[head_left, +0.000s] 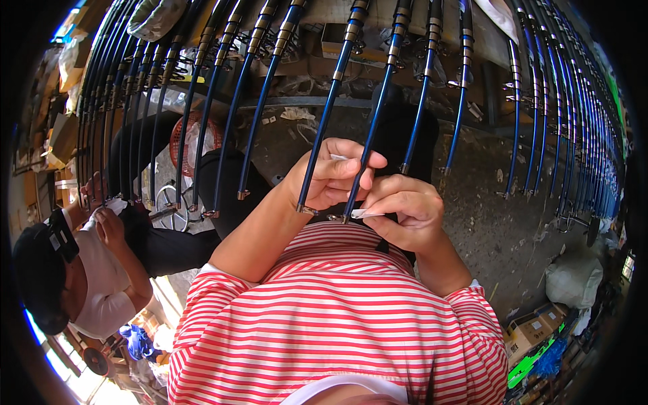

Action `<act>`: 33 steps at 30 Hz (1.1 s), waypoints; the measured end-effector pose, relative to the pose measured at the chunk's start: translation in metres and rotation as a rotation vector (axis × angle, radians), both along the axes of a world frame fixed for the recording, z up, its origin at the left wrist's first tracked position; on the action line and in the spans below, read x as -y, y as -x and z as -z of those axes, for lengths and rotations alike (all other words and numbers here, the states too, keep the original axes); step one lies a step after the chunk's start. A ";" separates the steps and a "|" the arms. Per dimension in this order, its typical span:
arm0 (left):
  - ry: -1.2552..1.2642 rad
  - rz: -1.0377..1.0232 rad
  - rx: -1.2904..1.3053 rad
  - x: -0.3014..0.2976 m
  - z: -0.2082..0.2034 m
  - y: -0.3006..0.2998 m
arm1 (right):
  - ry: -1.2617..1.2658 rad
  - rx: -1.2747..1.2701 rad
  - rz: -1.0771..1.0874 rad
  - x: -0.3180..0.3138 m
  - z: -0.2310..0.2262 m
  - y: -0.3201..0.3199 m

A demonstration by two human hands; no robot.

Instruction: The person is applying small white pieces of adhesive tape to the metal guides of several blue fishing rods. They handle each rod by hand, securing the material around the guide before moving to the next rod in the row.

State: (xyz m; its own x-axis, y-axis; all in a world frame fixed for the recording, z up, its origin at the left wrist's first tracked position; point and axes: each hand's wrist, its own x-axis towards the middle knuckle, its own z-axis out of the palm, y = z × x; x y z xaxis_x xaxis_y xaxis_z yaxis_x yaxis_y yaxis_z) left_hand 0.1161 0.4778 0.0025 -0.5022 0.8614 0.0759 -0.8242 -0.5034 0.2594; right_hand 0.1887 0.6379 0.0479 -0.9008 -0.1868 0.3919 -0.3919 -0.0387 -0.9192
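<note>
Dark blue telescopic fishing rods hang side by side in a row, tips pointing toward me. My left hand [335, 173] is closed around one fishing rod [374, 128] a little above its tip, and a bit of white shows between its fingers. My right hand [407, 210] pinches a small white piece [366, 213], cloth or paper, right beside that rod's metal tip ring. Another blue rod [319, 145] passes in front of my left wrist. To the right hangs a further rod [420, 121], apart from my hands.
At the left a person in a white top and dark cap [94, 270] works with both hands at other rods. Below the rods stands a red basket [181, 145]. A pale sack [574, 278] and cardboard boxes [533, 331] are at the lower right. Scraps litter the floor.
</note>
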 end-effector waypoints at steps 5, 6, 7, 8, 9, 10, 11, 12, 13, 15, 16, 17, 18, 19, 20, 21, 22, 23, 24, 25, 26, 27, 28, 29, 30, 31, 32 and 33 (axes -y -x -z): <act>0.035 0.010 0.000 0.002 -0.001 0.001 | -0.011 -0.041 -0.012 0.001 0.002 0.002; 0.063 0.016 0.000 0.003 -0.004 0.001 | -0.015 -0.042 -0.017 0.001 0.002 0.003; 0.091 0.021 0.001 0.003 -0.007 0.002 | -0.019 -0.044 -0.022 0.001 0.001 0.003; 0.110 0.018 0.000 0.004 -0.008 0.002 | -0.023 -0.045 -0.026 0.001 0.001 0.003; 0.129 0.013 -0.001 0.004 -0.009 0.001 | -0.023 -0.044 -0.031 0.001 0.001 0.004; 0.148 0.009 -0.002 0.004 -0.010 0.001 | -0.022 -0.043 -0.035 0.001 0.001 0.004; 0.152 0.004 -0.003 0.003 -0.010 0.001 | -0.021 -0.041 -0.040 0.001 0.001 0.004; 0.156 0.000 -0.005 0.003 -0.010 0.000 | -0.013 -0.039 -0.046 0.002 0.001 0.004; 0.160 -0.004 -0.007 0.003 -0.010 0.000 | -0.004 -0.037 -0.052 0.002 0.001 0.005; 0.161 -0.009 -0.015 0.002 -0.009 0.000 | 0.005 -0.033 -0.061 0.003 0.001 0.005; 0.162 -0.011 -0.020 0.002 -0.008 0.000 | 0.006 -0.032 -0.064 0.003 0.000 0.005; 0.156 -0.006 -0.026 0.002 -0.007 0.000 | 0.007 -0.030 -0.067 0.003 0.000 0.005; 0.149 -0.002 -0.032 0.002 -0.006 0.000 | 0.001 -0.031 -0.069 0.003 0.000 0.005; 0.142 0.002 -0.038 0.002 -0.006 0.000 | -0.005 -0.031 -0.072 0.002 0.000 0.005; 0.147 -0.007 -0.051 0.002 -0.006 0.000 | -0.010 -0.031 -0.075 0.002 -0.001 0.005; 0.152 -0.015 -0.064 0.002 -0.006 0.000 | -0.018 -0.034 -0.074 0.002 -0.001 0.005; 0.158 -0.024 -0.077 0.001 -0.007 0.000 | -0.025 -0.038 -0.073 0.001 -0.002 0.005; 0.170 -0.032 -0.083 0.001 -0.008 0.000 | -0.032 -0.042 -0.073 0.001 -0.002 0.006; 0.183 -0.040 -0.090 0.000 -0.008 0.000 | -0.031 -0.045 -0.071 0.002 -0.002 0.006; 0.195 -0.048 -0.097 0.000 -0.009 -0.001 | -0.029 -0.049 -0.069 0.002 -0.002 0.006; 0.201 -0.046 -0.098 -0.001 -0.009 -0.001 | -0.027 -0.052 -0.067 0.002 -0.002 0.006; 0.207 -0.046 -0.100 -0.001 -0.009 -0.001 | -0.019 -0.046 -0.066 0.002 -0.002 0.006; 0.212 -0.045 -0.102 -0.002 -0.010 -0.001 | -0.012 -0.040 -0.066 0.003 -0.002 0.006; 0.215 -0.048 -0.112 -0.003 -0.010 -0.001 | -0.004 -0.033 -0.065 0.003 -0.002 0.005; 0.218 -0.052 -0.122 -0.004 -0.011 -0.001 | -0.004 -0.031 -0.066 0.002 -0.002 0.005; 0.220 -0.056 -0.132 -0.004 -0.011 -0.001 | -0.005 -0.028 -0.067 0.002 -0.003 0.005; 0.224 -0.057 -0.142 -0.005 -0.012 -0.001 | -0.005 -0.025 -0.068 0.002 -0.004 0.005; 0.227 -0.058 -0.153 -0.005 -0.013 0.000 | -0.009 -0.026 -0.065 0.003 -0.004 0.005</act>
